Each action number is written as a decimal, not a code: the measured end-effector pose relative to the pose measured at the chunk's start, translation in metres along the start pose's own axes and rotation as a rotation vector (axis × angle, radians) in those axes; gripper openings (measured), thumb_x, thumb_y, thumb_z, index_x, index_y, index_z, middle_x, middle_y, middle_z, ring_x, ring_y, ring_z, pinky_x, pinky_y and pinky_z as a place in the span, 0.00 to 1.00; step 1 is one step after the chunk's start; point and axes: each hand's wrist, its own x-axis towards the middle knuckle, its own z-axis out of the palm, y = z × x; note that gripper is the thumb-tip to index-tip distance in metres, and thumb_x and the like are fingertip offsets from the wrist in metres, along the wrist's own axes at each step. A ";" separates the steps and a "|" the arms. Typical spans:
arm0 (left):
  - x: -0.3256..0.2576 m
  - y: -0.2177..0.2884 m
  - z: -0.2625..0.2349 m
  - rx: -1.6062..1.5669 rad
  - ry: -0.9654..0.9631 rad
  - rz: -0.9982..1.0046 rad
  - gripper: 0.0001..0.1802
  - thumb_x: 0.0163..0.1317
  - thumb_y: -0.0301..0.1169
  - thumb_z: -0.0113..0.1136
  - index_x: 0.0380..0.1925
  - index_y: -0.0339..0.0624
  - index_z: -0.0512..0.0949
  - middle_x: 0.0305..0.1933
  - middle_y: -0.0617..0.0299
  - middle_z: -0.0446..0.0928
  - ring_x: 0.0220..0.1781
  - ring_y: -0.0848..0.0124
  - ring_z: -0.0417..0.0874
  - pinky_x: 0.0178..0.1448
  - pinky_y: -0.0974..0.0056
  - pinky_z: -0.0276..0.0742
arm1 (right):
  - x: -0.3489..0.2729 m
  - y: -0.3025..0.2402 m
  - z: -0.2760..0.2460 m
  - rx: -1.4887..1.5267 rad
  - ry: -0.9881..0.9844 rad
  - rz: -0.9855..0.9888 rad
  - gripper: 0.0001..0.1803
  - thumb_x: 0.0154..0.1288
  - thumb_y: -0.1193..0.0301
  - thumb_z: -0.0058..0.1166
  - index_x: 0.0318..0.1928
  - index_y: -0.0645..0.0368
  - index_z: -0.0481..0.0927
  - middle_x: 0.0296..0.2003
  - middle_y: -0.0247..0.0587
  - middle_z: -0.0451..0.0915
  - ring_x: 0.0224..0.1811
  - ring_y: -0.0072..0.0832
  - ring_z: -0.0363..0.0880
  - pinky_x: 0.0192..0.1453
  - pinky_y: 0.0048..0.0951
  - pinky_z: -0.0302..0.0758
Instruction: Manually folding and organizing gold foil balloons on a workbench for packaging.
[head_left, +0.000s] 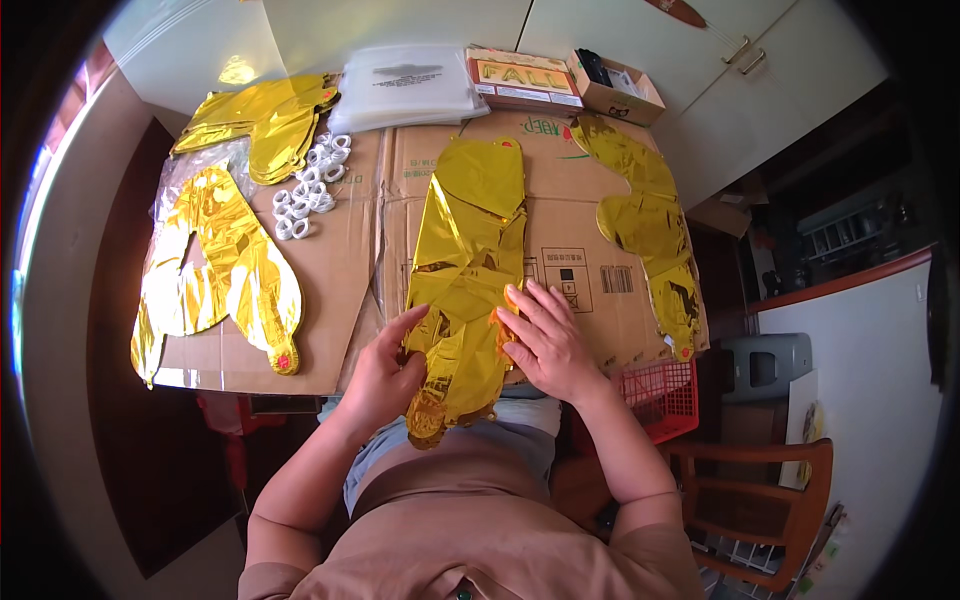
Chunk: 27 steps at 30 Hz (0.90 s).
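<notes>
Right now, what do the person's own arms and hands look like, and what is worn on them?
Both forearms come up from the lower edge and are bare. The left hand and the right hand wear no gloves, and no rings, watch or bracelet can be seen. Short tan-brown sleeves of a top end above the elbows. No markings show on hands or arms.

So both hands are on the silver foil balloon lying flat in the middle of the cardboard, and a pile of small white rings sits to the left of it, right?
Not quite: the foil balloon is gold, not silver, as the head view shows. The rest holds: the left hand and right hand are both on it on the cardboard, and the white rings lie to its left.
</notes>
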 end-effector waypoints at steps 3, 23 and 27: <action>-0.001 -0.001 0.003 -0.033 0.028 0.059 0.33 0.64 0.16 0.47 0.72 0.34 0.61 0.58 0.55 0.76 0.36 0.78 0.79 0.41 0.71 0.77 | -0.001 0.007 -0.001 0.076 0.026 -0.001 0.21 0.71 0.62 0.57 0.60 0.57 0.80 0.68 0.46 0.71 0.73 0.49 0.65 0.77 0.52 0.58; 0.001 0.003 -0.002 0.141 0.022 0.046 0.34 0.61 0.22 0.51 0.70 0.35 0.63 0.59 0.39 0.78 0.58 0.54 0.84 0.59 0.61 0.77 | 0.072 0.064 0.023 -0.116 -0.074 0.183 0.37 0.76 0.49 0.44 0.74 0.63 0.62 0.76 0.54 0.55 0.80 0.49 0.50 0.82 0.51 0.44; 0.000 0.006 -0.001 0.145 0.049 0.057 0.33 0.60 0.23 0.52 0.69 0.34 0.65 0.54 0.41 0.81 0.52 0.52 0.85 0.56 0.58 0.79 | 0.075 0.067 0.026 -0.144 -0.085 0.174 0.38 0.77 0.48 0.42 0.75 0.62 0.59 0.77 0.54 0.54 0.80 0.48 0.48 0.82 0.51 0.42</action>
